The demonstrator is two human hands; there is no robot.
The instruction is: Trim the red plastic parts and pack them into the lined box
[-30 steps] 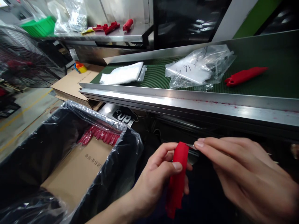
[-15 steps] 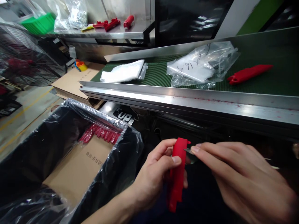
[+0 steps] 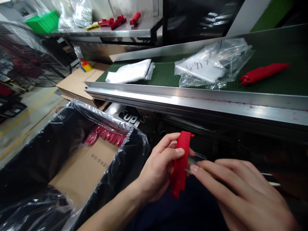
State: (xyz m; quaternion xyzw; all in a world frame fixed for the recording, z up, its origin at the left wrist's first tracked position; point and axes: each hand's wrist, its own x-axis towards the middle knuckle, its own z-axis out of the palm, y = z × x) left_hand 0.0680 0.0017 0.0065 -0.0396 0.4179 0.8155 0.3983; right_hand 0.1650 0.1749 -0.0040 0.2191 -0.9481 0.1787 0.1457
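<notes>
My left hand [image 3: 157,166] is closed around a red plastic part [image 3: 181,160], long and narrow, held nearly upright with its top leaning slightly right. The thumb presses on its near face; a small red nub juts from its top right corner. In my right hand [image 3: 240,189] a thin metal blade [image 3: 187,171] is pinched between thumb and fingers. Its tip meets the right edge of the red part, below the left thumb. The blade's handle is hidden by the fingers, and the right hand is partly blurred.
Ahead runs a green conveyor belt [image 3: 165,72] with a metal rail, bearing plastic bags [image 3: 204,67] and another red part [image 3: 264,73]. At the left stands a black bin [image 3: 79,205] lined with clear plastic, holding cardboard and bagged red parts [image 3: 108,136]. A fan [image 3: 29,57] is beyond.
The blade in my right hand has moved down along the red part's right edge, from near its top to its lower half. My left hand has raised the red part slightly.
</notes>
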